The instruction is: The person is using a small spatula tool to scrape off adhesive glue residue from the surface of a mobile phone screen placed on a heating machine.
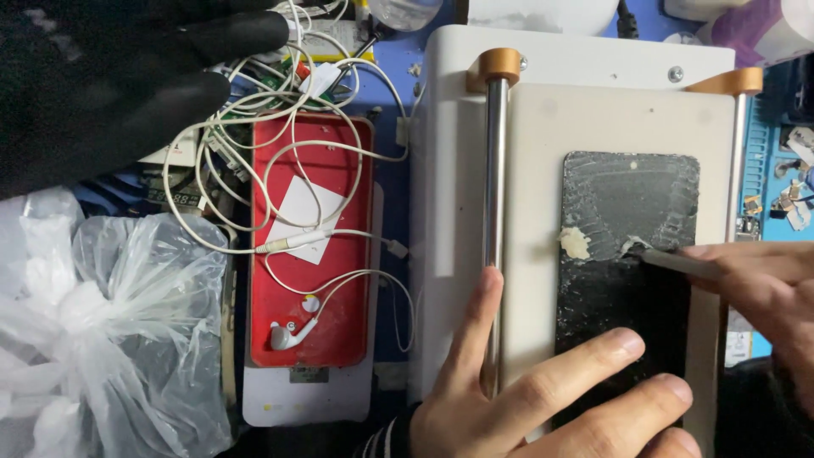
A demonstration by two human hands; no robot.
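A black phone panel [629, 199] lies on the flat plate of a white machine [454, 170]; its upper half looks scraped and streaked. A pale clump of glue residue [576, 243] sits at its left edge. My right hand [763, 284] comes in from the right and grips a thin flat scraper [670, 259], whose tip touches the panel's middle. My left hand [526, 394] lies flat with fingers spread. The index finger rests along a metal rod [494, 170], and the other fingers press on the panel's lower part.
A red phone case [339, 331] with tangled white earphones [288, 335] lies left of the machine. A crumpled clear plastic bag [110, 339] fills the lower left. A black-gloved hand [110, 76] hovers at the top left. Small parts lie on a blue mat [788, 182] at the right.
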